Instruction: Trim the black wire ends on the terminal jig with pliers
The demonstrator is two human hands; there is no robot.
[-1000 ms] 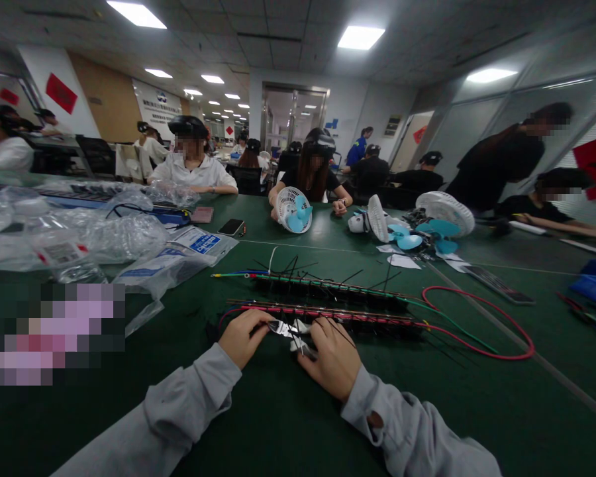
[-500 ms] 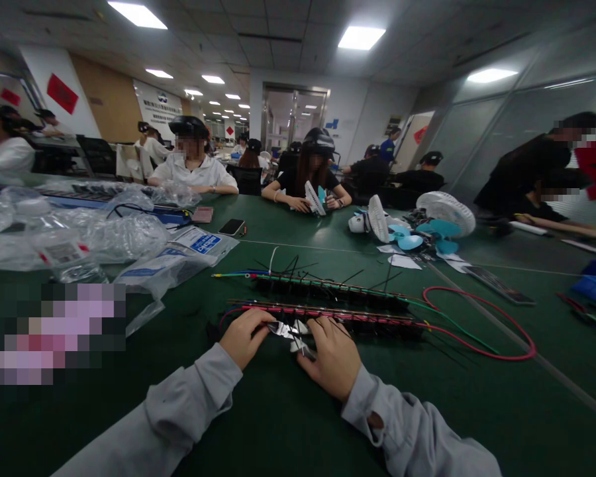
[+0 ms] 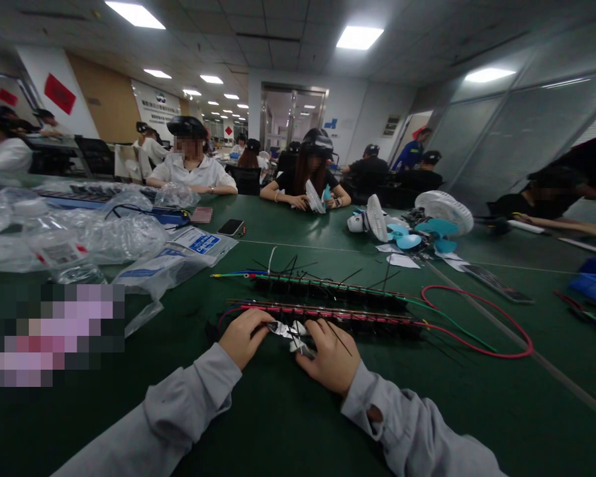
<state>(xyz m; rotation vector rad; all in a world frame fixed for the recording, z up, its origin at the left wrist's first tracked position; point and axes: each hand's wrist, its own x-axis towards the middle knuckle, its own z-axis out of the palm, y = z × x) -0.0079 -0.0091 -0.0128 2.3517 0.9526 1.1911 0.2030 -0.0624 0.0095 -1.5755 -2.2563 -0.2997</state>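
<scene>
Blue-clad co-worker [image 3: 410, 155] farther right, pliers [image 3: 281, 329] between both hands [image 3: 332, 358]

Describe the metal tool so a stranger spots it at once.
On the green table, find the nearer long, red-wired bundle. Just in front of it, the right hand grips the metal tool, its pointed tip beside the left hand. Its shiny head and white handles set it apart from the dark bundle behind it.

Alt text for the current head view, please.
A right hand holds silver, white-handled pliers, the left hand at their tip, beside a long black bundle carrying red wires on a dark green table. A second bundle with green wire lies beyond; opposite, a person holds a white, blue-bladed fan.
</scene>
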